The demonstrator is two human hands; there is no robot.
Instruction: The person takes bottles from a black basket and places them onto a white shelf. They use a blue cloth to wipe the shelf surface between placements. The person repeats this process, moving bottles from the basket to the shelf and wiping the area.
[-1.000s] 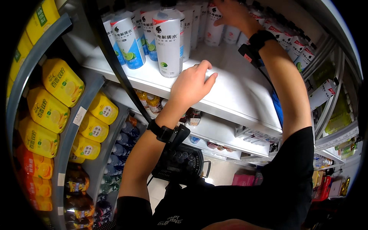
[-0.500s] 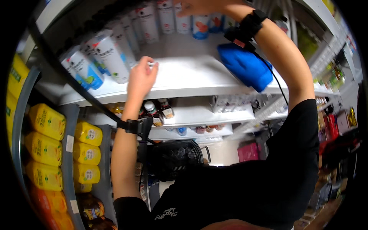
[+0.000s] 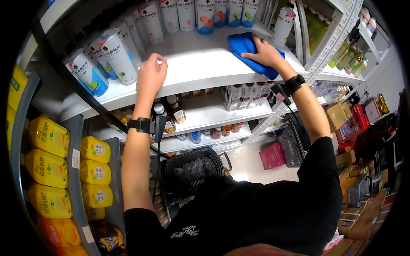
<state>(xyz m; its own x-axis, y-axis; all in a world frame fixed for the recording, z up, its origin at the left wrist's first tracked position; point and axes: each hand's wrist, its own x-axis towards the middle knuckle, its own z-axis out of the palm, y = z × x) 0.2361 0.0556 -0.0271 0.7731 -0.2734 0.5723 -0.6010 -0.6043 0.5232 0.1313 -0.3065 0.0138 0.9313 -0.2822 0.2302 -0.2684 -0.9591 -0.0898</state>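
My right hand (image 3: pixel 265 53) lies on a crumpled blue cloth (image 3: pixel 242 46), holding it against the white shelf (image 3: pixel 192 64); part of the cloth sticks out past the shelf's front edge. Farther left, my left hand (image 3: pixel 151 76) is at the same edge, fingers curled in and no object showing; its palm is hidden. White-and-blue bottles (image 3: pixel 116 57) stand in rows to its left. More such bottles (image 3: pixel 205 17) line the back of the shelf, and a single white bottle (image 3: pixel 284 25) stands beyond the cloth, near the right end.
Lower shelves hold dark-brown bottles (image 3: pixel 176 109) and clear-sided packs (image 3: pixel 245 96). On the left, a grey rack (image 3: pixel 77 170) carries yellow bottles (image 3: pixel 49 136). Below are a black basket of bottles (image 3: pixel 194 168) and a pink box (image 3: pixel 271 156). A perforated white post (image 3: pixel 335 40) rises at right.
My right hand has come down from the bottles at the back onto the blue cloth. The view has shifted, showing more of the right side. My left hand stays near the shelf's edge.
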